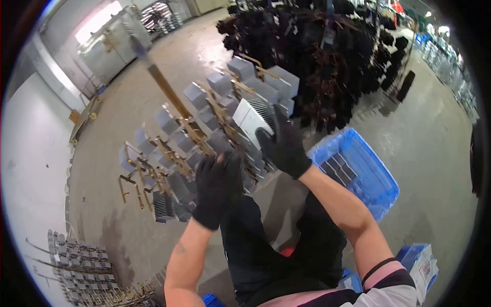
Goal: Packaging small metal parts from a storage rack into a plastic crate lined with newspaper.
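My right hand [285,146], in a black glove, grips a pale grey finned heat sink [249,122] at its right side, thumb on the flat face. The piece is tilted, its dark fins turned up and to the right. My left hand [220,187], also gloved, is at the front of a rack [171,94] with a brown post and brass-coloured hooks. Its fingers are curled; whatever they grip is hidden. Several grey blocks [166,120] hang on the hooks in rows. Low on the rack, another finned heat sink [163,205] shows its fins.
Right of my knees stands a blue basket [386,176] lined with clear plastic, with grey pieces inside. A dense mass of dark hanging parts [327,66] fills the far side. Another loaded rack [84,261] is at lower left. A second blue container [417,256] sits at lower right.
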A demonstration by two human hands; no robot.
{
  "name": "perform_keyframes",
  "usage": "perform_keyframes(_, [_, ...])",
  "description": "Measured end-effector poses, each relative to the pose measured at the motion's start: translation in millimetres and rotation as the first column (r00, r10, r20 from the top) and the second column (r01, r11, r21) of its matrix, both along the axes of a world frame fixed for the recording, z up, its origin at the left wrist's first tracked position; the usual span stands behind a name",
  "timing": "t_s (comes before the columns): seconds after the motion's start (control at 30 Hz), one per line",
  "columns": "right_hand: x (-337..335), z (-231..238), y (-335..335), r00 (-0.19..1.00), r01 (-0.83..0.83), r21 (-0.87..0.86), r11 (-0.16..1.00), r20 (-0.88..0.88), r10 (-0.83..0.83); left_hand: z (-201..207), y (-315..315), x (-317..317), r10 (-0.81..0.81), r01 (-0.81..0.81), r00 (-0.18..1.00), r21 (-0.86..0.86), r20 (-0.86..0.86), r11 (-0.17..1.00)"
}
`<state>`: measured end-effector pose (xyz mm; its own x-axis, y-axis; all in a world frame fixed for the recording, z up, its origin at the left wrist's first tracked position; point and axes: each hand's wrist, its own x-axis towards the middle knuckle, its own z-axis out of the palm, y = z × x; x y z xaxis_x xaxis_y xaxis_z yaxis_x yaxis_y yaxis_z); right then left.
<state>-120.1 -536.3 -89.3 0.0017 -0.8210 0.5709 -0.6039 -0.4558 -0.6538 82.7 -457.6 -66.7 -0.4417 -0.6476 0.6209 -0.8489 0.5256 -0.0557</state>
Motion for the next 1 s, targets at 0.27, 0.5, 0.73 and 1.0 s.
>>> perform_keyframes(0.27, [-183.0, -56.2, 45.9, 0.675, -0.193, 0.112, 0.975, 0.737, 0.049, -111.9, 90.4, 34.0, 0.089, -0.018, 0.983, 0.4, -0.16, 0.917])
perform_keyframes(0.5, [-323.1, -277.5, 51.9, 0.932, 0.364, 0.494, 0.79, -0.197, -0.306, -161.7, 82.6, 11.3, 0.287, -0.247, 0.958, 0.43, -0.03, 0.868])
perform_keyframes(0.73, [-280.2, -378.5, 43.5, 0.882, 0.405, 0.639, 0.655, -0.461, -0.095, -199.1, 97.0, 78.6, 0.445, -0.414, 0.893, 0.495, 0.061, 0.764])
perform_keyframes(1.0, [-281.8, -461.5, 31.7, 0.772, 0.406, 0.554, 0.727, -0.634, 0.053, -168.6, 75.9, 31.8, 0.297, -0.394, 0.916, 0.469, 0.269, 0.791])
